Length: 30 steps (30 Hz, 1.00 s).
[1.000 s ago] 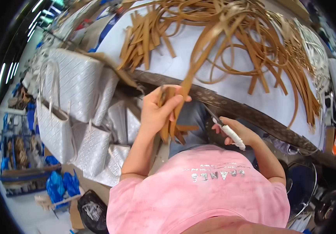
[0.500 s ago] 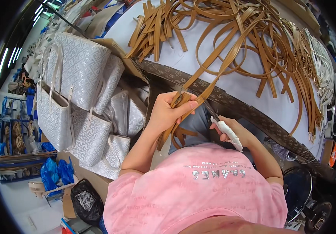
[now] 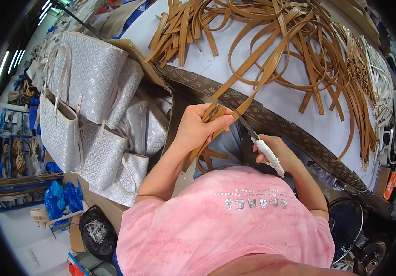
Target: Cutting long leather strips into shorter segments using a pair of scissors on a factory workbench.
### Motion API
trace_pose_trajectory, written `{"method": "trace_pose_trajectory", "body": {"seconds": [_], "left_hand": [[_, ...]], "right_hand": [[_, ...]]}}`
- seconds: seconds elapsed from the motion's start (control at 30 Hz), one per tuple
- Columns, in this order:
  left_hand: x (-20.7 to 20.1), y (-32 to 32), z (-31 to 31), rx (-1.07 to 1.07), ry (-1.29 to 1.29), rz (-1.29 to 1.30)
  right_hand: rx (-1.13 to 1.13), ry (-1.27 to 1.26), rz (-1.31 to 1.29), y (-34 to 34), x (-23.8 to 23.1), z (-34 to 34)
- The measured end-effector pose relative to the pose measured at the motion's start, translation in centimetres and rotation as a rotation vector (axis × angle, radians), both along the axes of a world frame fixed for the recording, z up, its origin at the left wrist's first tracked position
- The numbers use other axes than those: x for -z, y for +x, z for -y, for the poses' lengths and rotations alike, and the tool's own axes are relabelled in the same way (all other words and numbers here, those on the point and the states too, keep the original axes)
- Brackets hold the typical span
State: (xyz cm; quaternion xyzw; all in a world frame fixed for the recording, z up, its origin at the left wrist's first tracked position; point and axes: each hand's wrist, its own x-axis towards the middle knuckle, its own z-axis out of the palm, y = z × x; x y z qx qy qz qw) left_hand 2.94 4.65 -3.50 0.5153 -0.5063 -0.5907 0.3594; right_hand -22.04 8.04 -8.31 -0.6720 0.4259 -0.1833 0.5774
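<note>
Several flat brown straps (image 3: 218,124) lie bunched in my left hand (image 3: 202,126), pinched between thumb and fingers. Their lower ends hang below the hand, over my lap. From the hand, longer straps (image 3: 253,99) run up to the pile on the table. My right hand (image 3: 274,152) is closed around scissors (image 3: 269,158) whose handle is wrapped in white. The dark blades point up and left, reaching the strap just right of my left thumb. Where the tips end among the straps I cannot make out.
A tangled heap of brown straps (image 3: 276,27) covers much of the white table (image 3: 198,62). White straps with metal clasps (image 3: 375,83) hang at its right. Patterned pale handbags (image 3: 94,78) stand at left. A black bag of scraps (image 3: 97,232) and a fan (image 3: 345,225) sit lower down.
Both hands keep their hold, and the scissors remain at the straps. The whole view has shifted slightly; the hands have barely moved relative to each other.
</note>
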Motion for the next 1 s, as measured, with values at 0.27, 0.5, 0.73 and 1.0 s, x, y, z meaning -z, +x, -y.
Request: {"method": "trace_pose_trajectory", "body": {"seconds": [0.27, 0.5, 0.73, 1.0], "left_hand": [[-0.6, -0.9, 3.0, 0.101, 0.01, -0.018], [-5.6, -8.2, 20.3, 0.077, -0.873, 0.804], [0.2, -15.8, 29.7, 0.235, -0.992, 1.013], [-6.7, -7.5, 11.6, 0.554, -0.174, 0.21]], "right_hand": [[0.211, 0.342, 0.263, -1.5, 4.1, -1.5], [0.143, 0.282, 0.301, -4.0, 5.8, -3.0], [0.286, 0.231, 0.333, -5.7, 4.0, -2.8], [0.369, 0.15, 0.718, -6.4, 4.5, -1.8]]}}
